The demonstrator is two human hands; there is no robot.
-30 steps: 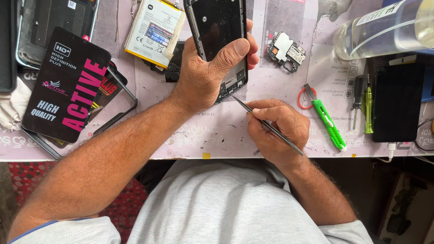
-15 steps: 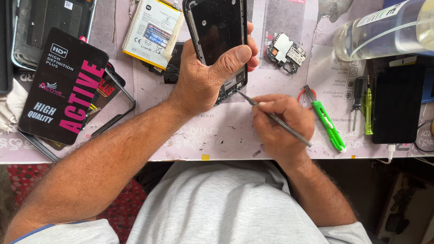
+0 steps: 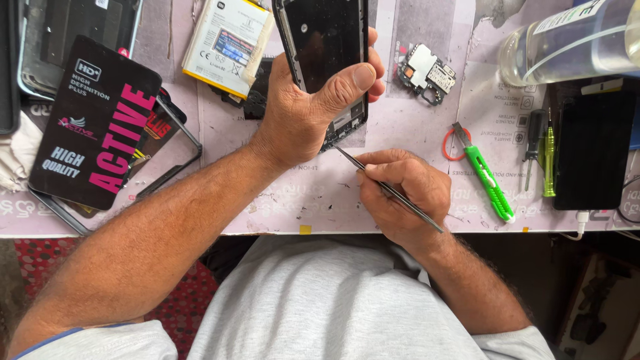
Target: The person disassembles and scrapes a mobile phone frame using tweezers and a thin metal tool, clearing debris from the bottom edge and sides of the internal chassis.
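Observation:
My left hand [image 3: 303, 113] grips a black opened phone body [image 3: 325, 47], thumb across its lower part, holding it tilted above the table. My right hand [image 3: 400, 193] is closed on thin metal tweezers [image 3: 390, 192]. Their tip points up-left at the lower edge of the phone, close to it. A small circuit board [image 3: 427, 73] lies on the table just right of the phone. A flat phone battery [image 3: 225, 45] rests to the left of it.
A black-and-pink screen package [image 3: 93, 127] lies at left over a phone frame [image 3: 170, 143]. At right are a green utility knife [image 3: 487, 183], a red ring [image 3: 452, 145], small screwdrivers [image 3: 541, 157], a black phone [image 3: 592, 150] and a clear bottle [image 3: 567, 43]. The table edge [image 3: 300, 230] runs near my body.
My right hand with the tweezers has shifted slightly left and down, and the tweezer tip stays near the phone's lower edge. My left hand has kept its hold on the phone.

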